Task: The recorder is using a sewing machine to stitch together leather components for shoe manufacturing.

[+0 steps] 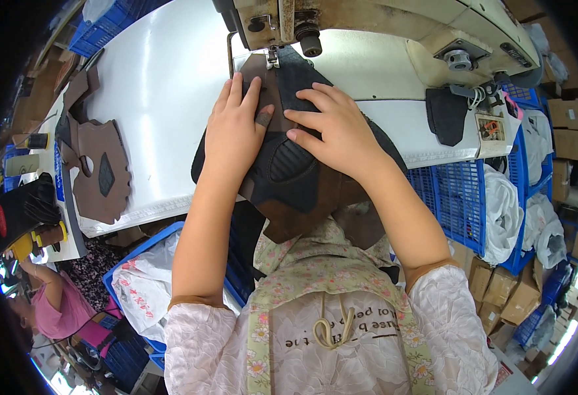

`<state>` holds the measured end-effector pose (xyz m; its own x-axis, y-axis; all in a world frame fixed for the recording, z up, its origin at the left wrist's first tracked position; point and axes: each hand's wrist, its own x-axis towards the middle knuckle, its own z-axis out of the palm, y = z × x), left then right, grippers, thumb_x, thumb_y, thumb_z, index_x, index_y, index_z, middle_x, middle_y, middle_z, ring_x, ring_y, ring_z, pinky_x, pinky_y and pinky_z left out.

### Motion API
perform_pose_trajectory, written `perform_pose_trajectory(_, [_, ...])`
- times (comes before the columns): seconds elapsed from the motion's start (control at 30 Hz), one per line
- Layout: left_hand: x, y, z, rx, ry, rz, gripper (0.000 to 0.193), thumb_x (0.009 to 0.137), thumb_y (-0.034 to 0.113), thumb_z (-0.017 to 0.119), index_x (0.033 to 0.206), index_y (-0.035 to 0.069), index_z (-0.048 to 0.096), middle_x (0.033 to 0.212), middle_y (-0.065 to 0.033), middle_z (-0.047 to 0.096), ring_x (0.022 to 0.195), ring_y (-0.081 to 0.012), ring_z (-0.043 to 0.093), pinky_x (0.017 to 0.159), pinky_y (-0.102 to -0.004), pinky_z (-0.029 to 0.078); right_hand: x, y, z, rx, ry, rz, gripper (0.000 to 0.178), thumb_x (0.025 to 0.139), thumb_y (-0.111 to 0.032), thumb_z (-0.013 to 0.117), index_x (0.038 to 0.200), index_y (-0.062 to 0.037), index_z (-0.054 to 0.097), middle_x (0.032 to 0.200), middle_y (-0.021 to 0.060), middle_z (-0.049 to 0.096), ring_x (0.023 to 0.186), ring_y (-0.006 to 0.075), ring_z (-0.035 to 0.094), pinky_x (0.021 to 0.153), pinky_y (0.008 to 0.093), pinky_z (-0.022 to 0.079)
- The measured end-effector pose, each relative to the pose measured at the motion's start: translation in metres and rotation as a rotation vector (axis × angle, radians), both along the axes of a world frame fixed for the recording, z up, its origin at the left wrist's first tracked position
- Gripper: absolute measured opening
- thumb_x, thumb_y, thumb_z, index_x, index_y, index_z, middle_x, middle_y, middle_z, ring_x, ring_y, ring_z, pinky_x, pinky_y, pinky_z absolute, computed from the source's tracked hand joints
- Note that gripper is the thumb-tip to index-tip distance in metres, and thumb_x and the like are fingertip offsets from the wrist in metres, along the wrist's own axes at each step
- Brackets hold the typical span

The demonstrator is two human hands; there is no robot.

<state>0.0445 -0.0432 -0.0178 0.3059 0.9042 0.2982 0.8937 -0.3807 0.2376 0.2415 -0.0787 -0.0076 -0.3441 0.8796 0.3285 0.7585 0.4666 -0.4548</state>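
A person's left fingers (237, 90) lay flat and slightly parted, thumb angled away, on a brown-and-black leather-look panel (287, 192), while the right fingers (307, 120) fanned wide across its black side; neither set was seen pinching anything. The panel sat beneath both sets of fingers, its far end reaching the presser foot (273, 59) of a sewing machine (381, 27) just beyond the left fingertips, its near part, with a ribbed black pad (292, 161), sloping toward the lap. The step in hand appeared to be guiding the join between brown and black parts under the foot; whether the machine was running could not be told. The next move seemed to call for light, even pressure from both sides, fingertips clear of the foot and the join kept straight. Well to the left of the fingers, notched brown cut pieces (94, 194) rested on the white surface (160, 72); well to their right lay a black panel piece (445, 116), with a blue crate (443, 197) below the surface's edge.
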Motion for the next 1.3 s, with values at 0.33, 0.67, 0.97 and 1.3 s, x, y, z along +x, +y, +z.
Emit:
perform_pose_trajectory(0.33, [-0.002, 0.018, 0.004, -0.046, -0.028, -0.023, 0.047, 0.093, 0.027, 0.060, 0.134, 0.006, 0.054, 0.145, -0.0235, 0.043, 0.135, -0.0391, 0.040, 0.109, -0.0435, 0.036, -0.001, 0.015, 0.001, 0.027, -0.028, -0.002, 0.032, 0.084, -0.035, 0.068, 0.108, -0.0159, 0.074, 0.125, 0.0124, 0.059, 0.127, 0.0349, 0.047, 0.108, 0.0469, 0.034])
perform_pose_trajectory(0.67, [-0.001, 0.025, 0.000, -0.034, -0.024, 0.013, 0.045, 0.093, 0.023, 0.058, 0.134, 0.006, 0.054, 0.144, -0.0219, 0.044, 0.134, -0.0369, 0.041, 0.108, -0.0428, 0.038, -0.005, 0.018, 0.009, -0.018, 0.023, 0.009, 0.026, 0.082, -0.024, 0.071, 0.101, -0.0068, 0.072, 0.115, 0.0096, 0.064, 0.117, 0.0310, 0.056, 0.098, 0.0422, 0.045])
perform_pose_trajectory(0.97, [-0.002, 0.032, -0.008, 0.005, -0.032, 0.002, 0.045, 0.092, 0.024, 0.060, 0.134, 0.009, 0.054, 0.144, -0.0201, 0.045, 0.133, -0.0369, 0.044, 0.106, -0.0441, 0.041, -0.007, 0.021, 0.003, -0.010, 0.044, 0.004, 0.025, 0.085, -0.021, 0.068, 0.105, -0.0072, 0.071, 0.116, 0.0101, 0.064, 0.121, 0.0313, 0.054, 0.102, 0.0424, 0.044])
perform_pose_trajectory(1.3, [-0.003, 0.044, -0.007, 0.018, -0.057, -0.003, 0.044, 0.092, 0.021, 0.058, 0.131, 0.002, 0.054, 0.140, -0.0224, 0.048, 0.131, -0.0365, 0.044, 0.107, -0.0416, 0.039, -0.007, 0.029, 0.003, -0.041, 0.100, 0.031, 0.023, 0.085, -0.016, 0.066, 0.106, -0.0072, 0.064, 0.118, 0.0124, 0.064, 0.120, 0.0314, 0.056, 0.100, 0.0423, 0.045])
